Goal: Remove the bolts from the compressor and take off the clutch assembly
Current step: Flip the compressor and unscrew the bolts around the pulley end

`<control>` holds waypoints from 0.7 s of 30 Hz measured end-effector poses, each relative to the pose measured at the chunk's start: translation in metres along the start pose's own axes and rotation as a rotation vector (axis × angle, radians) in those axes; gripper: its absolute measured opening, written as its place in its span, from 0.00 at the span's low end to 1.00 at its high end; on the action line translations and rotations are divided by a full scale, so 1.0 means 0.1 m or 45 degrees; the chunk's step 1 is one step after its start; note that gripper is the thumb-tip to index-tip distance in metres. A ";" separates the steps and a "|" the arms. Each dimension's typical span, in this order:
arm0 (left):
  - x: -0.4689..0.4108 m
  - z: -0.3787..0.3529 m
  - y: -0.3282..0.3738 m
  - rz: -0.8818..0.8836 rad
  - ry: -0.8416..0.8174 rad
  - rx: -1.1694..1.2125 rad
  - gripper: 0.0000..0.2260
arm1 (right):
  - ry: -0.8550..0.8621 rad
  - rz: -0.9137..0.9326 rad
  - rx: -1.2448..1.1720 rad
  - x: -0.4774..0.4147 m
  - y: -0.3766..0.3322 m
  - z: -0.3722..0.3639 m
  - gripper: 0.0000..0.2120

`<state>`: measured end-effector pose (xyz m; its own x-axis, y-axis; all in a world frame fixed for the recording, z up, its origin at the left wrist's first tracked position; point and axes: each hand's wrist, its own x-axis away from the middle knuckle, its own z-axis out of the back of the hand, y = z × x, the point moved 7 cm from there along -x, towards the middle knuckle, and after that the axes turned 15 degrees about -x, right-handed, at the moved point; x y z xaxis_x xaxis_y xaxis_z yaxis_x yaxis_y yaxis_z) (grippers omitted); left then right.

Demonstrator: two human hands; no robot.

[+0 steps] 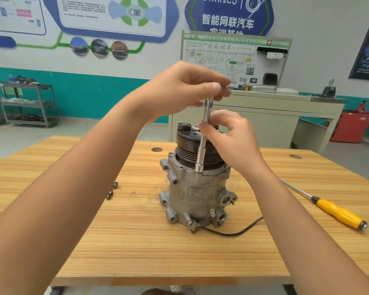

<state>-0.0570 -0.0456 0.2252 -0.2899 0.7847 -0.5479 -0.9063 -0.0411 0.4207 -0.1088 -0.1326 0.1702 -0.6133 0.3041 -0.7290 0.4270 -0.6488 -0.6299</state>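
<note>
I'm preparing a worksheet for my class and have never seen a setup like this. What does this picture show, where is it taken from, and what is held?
No robot here: one camera worn on a person's head looks down at their bare hands. On the wooden table stands a grey compressor, upright, its black clutch assembly on top. The left hand pinches the top of a long chrome socket tool; the right hand holds its shaft. The tool's lower end sits on the compressor's rim. A yellow-handled screwdriver lies to the right, small loose fasteners to the left.
</note>
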 end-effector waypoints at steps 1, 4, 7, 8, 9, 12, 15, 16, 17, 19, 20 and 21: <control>0.00 0.01 0.00 -0.003 0.026 0.024 0.09 | -0.032 -0.005 -0.011 0.00 0.00 -0.02 0.06; -0.05 0.02 0.03 -0.007 0.208 -0.100 0.05 | -0.029 -0.012 0.020 0.01 0.00 -0.06 0.04; -0.12 -0.03 0.10 -0.046 0.433 -0.571 0.07 | 0.096 0.025 0.079 0.03 -0.01 -0.04 0.08; -0.13 -0.06 0.10 -0.042 0.458 -0.678 0.09 | 0.122 0.042 0.079 0.04 -0.02 -0.03 0.08; -0.15 -0.07 0.09 -0.031 0.463 -0.691 0.10 | 0.130 0.052 0.076 0.04 -0.02 -0.03 0.08; -0.18 -0.08 0.00 -0.001 0.438 -0.485 0.09 | 0.067 0.048 0.054 0.03 -0.03 -0.03 0.06; -0.18 -0.04 -0.15 0.136 0.464 -0.216 0.08 | -0.036 0.031 0.022 0.00 -0.03 -0.06 0.04; -0.17 -0.05 -0.18 0.169 0.451 -0.111 0.08 | -0.057 0.018 0.006 -0.01 -0.03 -0.08 0.04; -0.17 -0.06 -0.20 0.189 0.423 -0.020 0.09 | -0.065 0.003 -0.014 -0.02 -0.02 -0.08 0.05; -0.15 -0.11 -0.22 0.189 0.330 0.135 0.06 | -0.051 -0.021 -0.028 -0.04 0.02 -0.07 0.05; -0.13 -0.13 -0.23 0.184 0.284 0.201 0.05 | -0.039 -0.030 -0.015 -0.05 0.04 -0.06 0.06; -0.12 -0.14 -0.26 0.189 0.255 0.257 0.04 | -0.032 -0.042 0.011 -0.06 0.07 -0.05 0.07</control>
<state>-0.0342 -0.0622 0.2102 -0.4873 0.6412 -0.5928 -0.7762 -0.0070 0.6304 -0.0990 -0.1350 0.1686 -0.6437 0.3078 -0.7006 0.4006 -0.6445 -0.6512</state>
